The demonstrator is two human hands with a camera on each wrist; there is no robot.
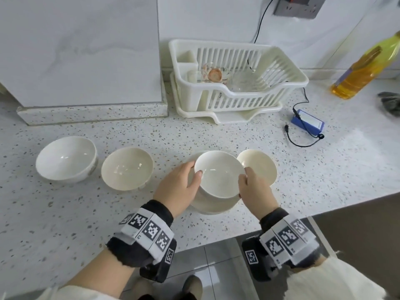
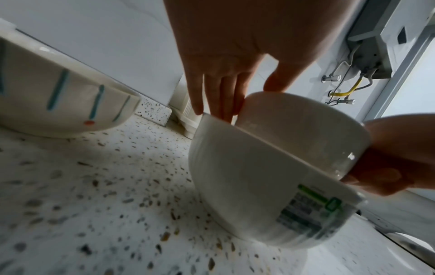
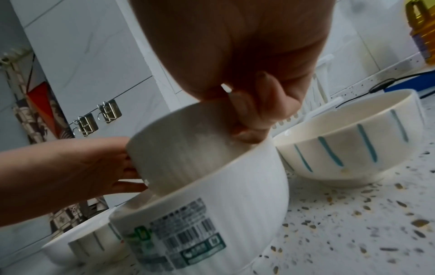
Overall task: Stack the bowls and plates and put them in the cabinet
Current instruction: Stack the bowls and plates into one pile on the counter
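Observation:
A small white bowl (image 1: 218, 176) sits tilted inside a larger white bowl (image 1: 213, 205) that has a printed label (image 3: 188, 240). My left hand (image 1: 194, 172) pinches the small bowl's left rim, thumb over the edge; in the left wrist view that hand (image 2: 247, 100) has its thumb on the rim and its fingers behind. My right hand (image 1: 243, 180) pinches the right rim, thumb inside, also shown in the right wrist view (image 3: 259, 119). Three more bowls stand alone on the counter: a white one (image 1: 66, 159) far left, a cream one (image 1: 127, 168), and a cream one (image 1: 259, 165) behind my right hand.
A white dish rack (image 1: 236, 76) with glassware stands at the back on the speckled counter (image 1: 151, 135). A blue box (image 1: 307, 124) with a black cable and an oil bottle (image 1: 363, 70) are to the right. The counter's front edge (image 1: 216, 241) runs just below my wrists.

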